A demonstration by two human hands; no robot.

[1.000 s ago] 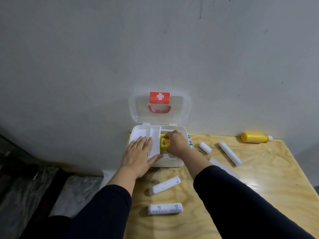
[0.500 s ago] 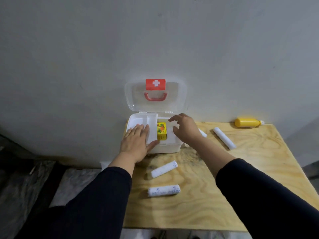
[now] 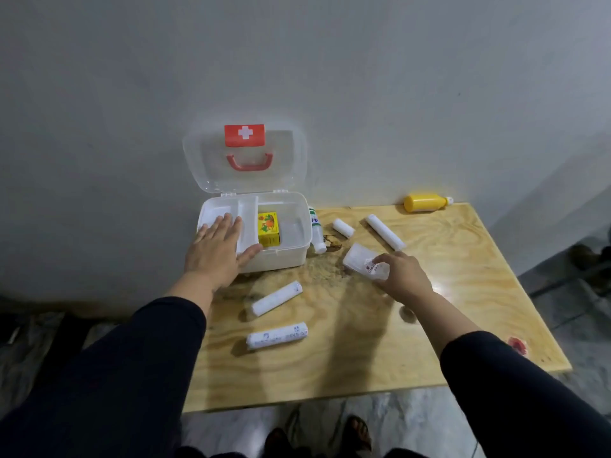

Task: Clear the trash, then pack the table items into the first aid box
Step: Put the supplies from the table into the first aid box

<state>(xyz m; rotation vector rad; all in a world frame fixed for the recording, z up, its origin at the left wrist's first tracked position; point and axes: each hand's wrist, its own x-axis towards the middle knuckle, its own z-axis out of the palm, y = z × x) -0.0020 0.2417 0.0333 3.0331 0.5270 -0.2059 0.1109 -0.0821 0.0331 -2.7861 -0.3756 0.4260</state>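
The white first aid box (image 3: 299, 226) stands open at the table's back left, its clear lid (image 3: 284, 160) leaning on the wall. A small yellow carton (image 3: 268, 228) lies inside it. My left hand (image 3: 215, 249) rests flat on the box's left tray, fingers spread. My right hand (image 3: 403, 276) grips the near end of a flat clear plastic case (image 3: 357, 258) lying on the table to the right of the box. Two wrapped bandage rolls (image 3: 277, 298) (image 3: 277, 336) lie in front of the box; two more rolls (image 3: 343, 227) (image 3: 384, 232) lie behind the case.
A white bottle (image 3: 316, 231) lies against the box's right side. A yellow bottle (image 3: 426, 202) lies by the wall at the back right. The plywood table (image 3: 463, 292) has a red stain (image 3: 516, 344) near its right front corner. My sandalled feet show below the front edge.
My right hand left the yellow carton in the box and moved right and toward me onto the clear case. My left hand stayed on the box.
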